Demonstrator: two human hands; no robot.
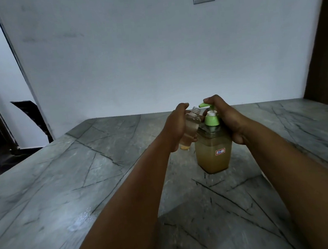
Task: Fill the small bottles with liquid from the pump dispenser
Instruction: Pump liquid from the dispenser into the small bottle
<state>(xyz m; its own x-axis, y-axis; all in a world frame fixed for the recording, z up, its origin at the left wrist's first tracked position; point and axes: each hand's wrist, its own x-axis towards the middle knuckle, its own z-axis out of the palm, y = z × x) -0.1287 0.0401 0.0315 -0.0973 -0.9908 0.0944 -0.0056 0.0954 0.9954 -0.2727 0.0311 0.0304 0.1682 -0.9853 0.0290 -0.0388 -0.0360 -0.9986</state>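
1. The left hand (176,126) grips a small clear bottle (191,127), tilted, its open mouth just under the green nozzle.
2. The right hand (225,117) curls over the pump dispenser (214,151), fingers on the pump head.
3. The dispenser stands on a grey marble table (65,182).

Small clear bottle (191,126) tilted, uncapped, beside green-topped pump dispenser (214,149).

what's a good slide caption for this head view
Left hand tilts an uncapped small bottle toward the green spout while the right hand grips the pump dispenser on a marble table.
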